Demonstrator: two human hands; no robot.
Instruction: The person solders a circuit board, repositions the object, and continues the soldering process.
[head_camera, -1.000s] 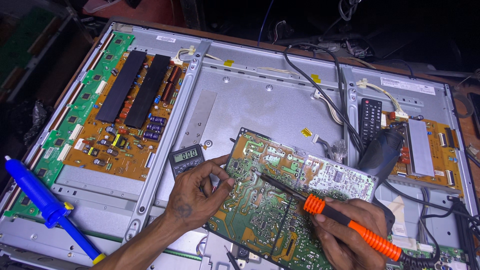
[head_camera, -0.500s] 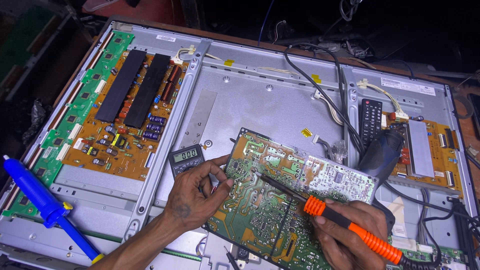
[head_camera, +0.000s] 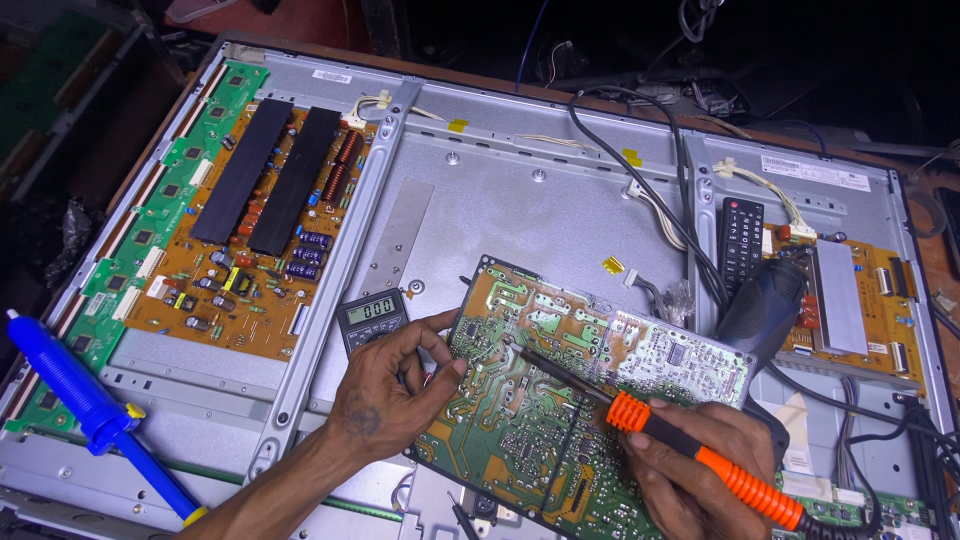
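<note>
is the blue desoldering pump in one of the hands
No, the blue pump lies alone at the far left, while the right hand holds an orange soldering iron and the left hand steadies the circuit board.

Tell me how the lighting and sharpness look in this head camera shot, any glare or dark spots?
Head view: bright, even light on the metal chassis, with soft sheen and no harsh glare; the background along the top edge falls into near black. The green circuit board, left hand and right hand with the orange soldering iron look sharp. Straight edges bow slightly, wide-angle distortion.
</note>
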